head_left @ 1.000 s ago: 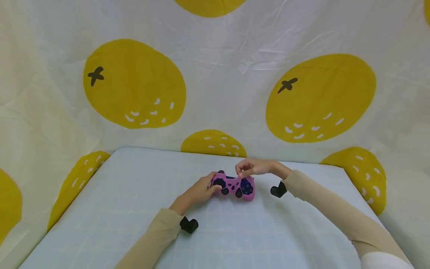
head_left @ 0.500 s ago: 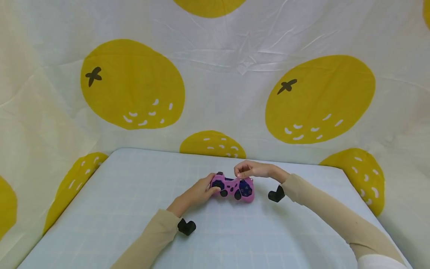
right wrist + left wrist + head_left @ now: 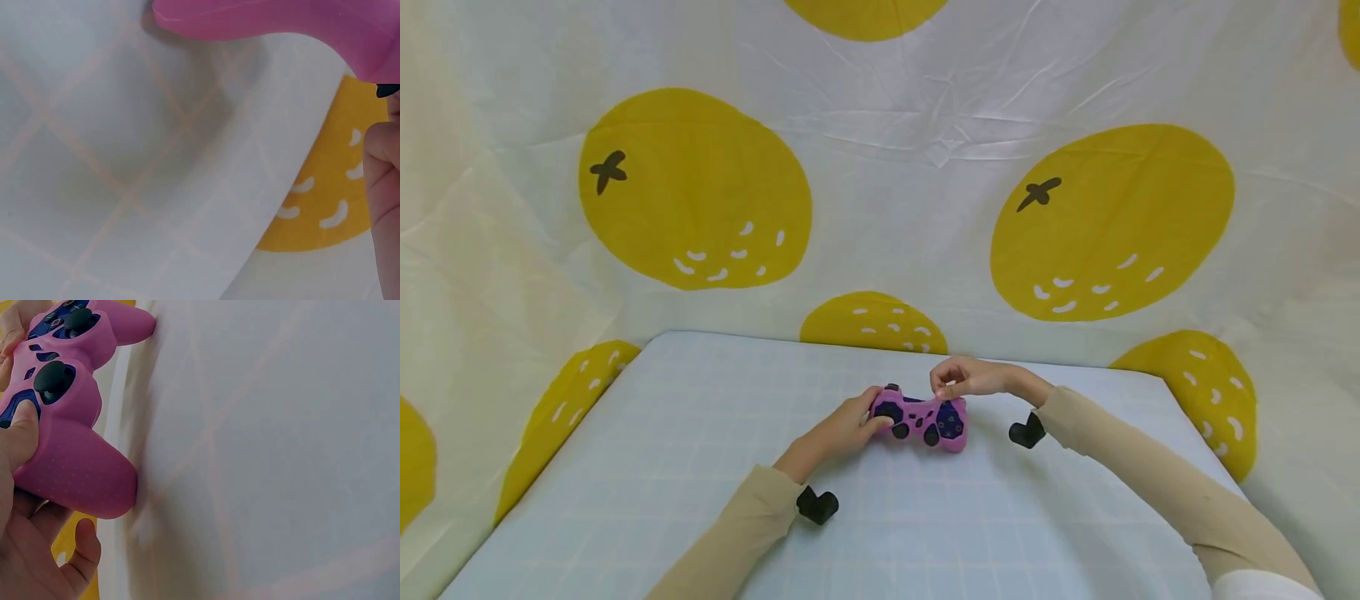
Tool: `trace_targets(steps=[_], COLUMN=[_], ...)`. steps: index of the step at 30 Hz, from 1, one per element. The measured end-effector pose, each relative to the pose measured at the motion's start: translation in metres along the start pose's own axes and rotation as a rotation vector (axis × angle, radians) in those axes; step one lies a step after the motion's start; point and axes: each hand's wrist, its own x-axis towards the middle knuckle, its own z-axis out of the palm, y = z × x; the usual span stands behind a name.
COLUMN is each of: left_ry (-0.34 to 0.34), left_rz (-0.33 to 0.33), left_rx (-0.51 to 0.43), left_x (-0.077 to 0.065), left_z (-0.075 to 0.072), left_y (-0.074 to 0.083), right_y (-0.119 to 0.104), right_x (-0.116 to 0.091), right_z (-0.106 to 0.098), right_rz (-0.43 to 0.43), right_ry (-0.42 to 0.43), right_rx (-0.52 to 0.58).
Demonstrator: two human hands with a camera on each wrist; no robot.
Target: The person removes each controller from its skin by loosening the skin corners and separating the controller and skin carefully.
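A pink game controller [image 3: 919, 419] with dark blue panels and dark thumbsticks stands tilted up near the table's far side. My left hand [image 3: 841, 427] grips its left side. In the left wrist view, that thumb [image 3: 24, 431] lies on the direction pad, other fingers behind the grip. The pink looks like a soft silicone cover [image 3: 81, 472] around the controller. My right hand [image 3: 970, 377] has curled fingers and pinches at the cover's top edge, towards the right shoulder. In the right wrist view, a dark button tip [image 3: 387, 90] shows beneath the pink, beside my finger [image 3: 382, 156].
The table [image 3: 887, 533] has a pale, faintly checked cloth. Behind it hangs a white fabric [image 3: 902, 200] printed with big yellow fruits. A black wrist device is on each arm, the left one [image 3: 817, 506] low over the cloth.
During the last half second my right hand has slid slightly right along the controller's top edge. My left hand keeps its grip, and the controller stays nearly in place.
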Motion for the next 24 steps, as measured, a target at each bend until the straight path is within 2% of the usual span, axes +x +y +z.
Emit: trace_targets(steps=[11,16,24], left_ry=[-0.001,0.007,0.017], left_rz=[0.005,-0.003,0.020], left_rx=[-0.010,-0.006,0.012], left_x=[-0.001,-0.003,-0.003], left_z=[0.001,0.000,0.002], left_y=[-0.002,0.000,0.001], right_y=[0.000,-0.002,-0.006], right_x=[-0.006,-0.010,-0.021], right_z=[-0.003,-0.001,0.004], right_rz=[0.009,0.018,-0.028], right_ry=[-0.002,0.037,0.118], right_rx=[-0.058,-0.079,-0.149])
